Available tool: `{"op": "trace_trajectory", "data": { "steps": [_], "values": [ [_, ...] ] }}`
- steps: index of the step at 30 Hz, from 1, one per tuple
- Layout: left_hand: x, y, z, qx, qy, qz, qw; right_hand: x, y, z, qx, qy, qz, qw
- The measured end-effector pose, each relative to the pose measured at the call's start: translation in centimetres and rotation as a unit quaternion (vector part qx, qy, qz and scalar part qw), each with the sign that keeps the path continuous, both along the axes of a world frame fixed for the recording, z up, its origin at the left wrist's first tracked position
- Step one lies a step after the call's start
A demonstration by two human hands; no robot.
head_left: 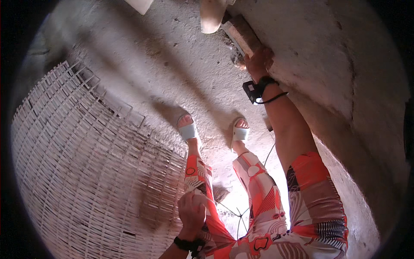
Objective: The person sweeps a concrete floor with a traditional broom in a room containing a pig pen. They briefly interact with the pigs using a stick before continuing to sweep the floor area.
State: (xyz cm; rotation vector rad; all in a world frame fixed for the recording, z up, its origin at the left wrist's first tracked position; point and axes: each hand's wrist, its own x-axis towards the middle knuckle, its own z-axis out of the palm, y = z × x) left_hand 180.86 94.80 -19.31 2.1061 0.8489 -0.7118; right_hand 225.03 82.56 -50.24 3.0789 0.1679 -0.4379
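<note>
My right hand (258, 61) is stretched forward to the near end of a brick-like block (241, 34) lying against the base of the wall. Its fingers touch the block; how firmly they hold it cannot be seen. A black wrist strap with a small device (251, 90) sits on that wrist. Bent in front of my left leg, my left hand (191, 207) has its fingers curled in, and nothing shows in it. A large woven mat of flat strips (97, 155) lies beside that hand, on the left.
A rough wall (323, 64) rises along the right side. Pale objects (212, 19) stick into view at the top. Near my feet is a rough floor (145, 55). A thin cable (270, 152) and a thin-legged dark object (240, 216) lie by my legs.
</note>
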Motion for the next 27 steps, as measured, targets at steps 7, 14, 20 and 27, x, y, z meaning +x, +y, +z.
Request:
{"op": "trace_trajectory", "data": {
  "steps": [7,14,20,27],
  "values": [
    [1.0,0.4,-0.3,0.0,0.018,-0.005,1.0,0.5,0.6,0.7,-0.052,0.065,-0.01,0.996],
    [1.1,0.7,-0.2,-0.007,0.019,0.005,1.0,0.6,-1.0,-2.2,-0.053,0.003,0.142,0.989],
    [1.2,0.3,-0.2,0.001,0.023,-0.019,1.0,-4.0,-1.0,-0.7,0.231,-0.012,-0.031,0.972],
    [0.5,0.2,-0.5,0.003,0.0,-0.041,0.999,-11.0,-0.1,-0.8,0.24,0.044,0.027,0.969]
  ]
}}
